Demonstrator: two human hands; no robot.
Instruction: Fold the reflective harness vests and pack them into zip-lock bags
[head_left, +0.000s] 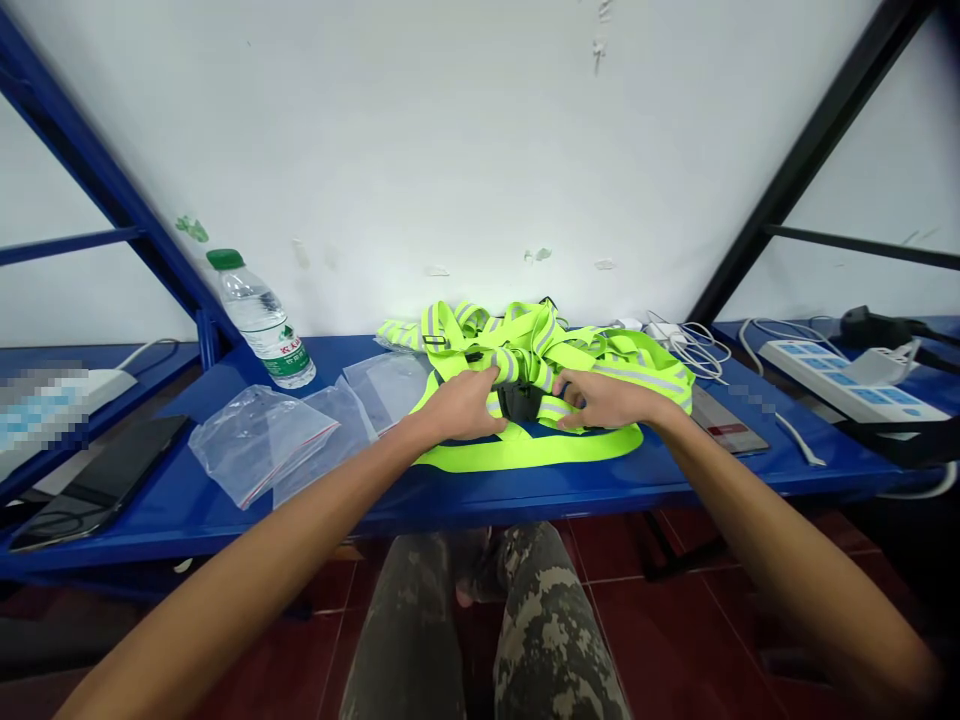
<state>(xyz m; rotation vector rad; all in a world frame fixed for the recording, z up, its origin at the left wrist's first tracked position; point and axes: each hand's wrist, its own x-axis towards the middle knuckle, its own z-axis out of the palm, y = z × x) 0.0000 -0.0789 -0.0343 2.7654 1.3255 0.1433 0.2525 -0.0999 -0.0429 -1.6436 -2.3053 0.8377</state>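
A neon yellow reflective strap vest (540,360) with grey bands lies in a heap on the blue shelf (225,500). My left hand (461,403) rests on its left side, fingers curled round a strap beside a black buckle (519,402). My right hand (604,400) grips the strap on the other side of that buckle. Both hands sit close together at the vest's front edge.
Several clear zip bags (262,440) lie left of the vest, with a water bottle (261,320) behind them. A dark phone (97,485) lies at far left. White cables (690,340), a flat card (724,425) and a power strip (847,385) are on the right.
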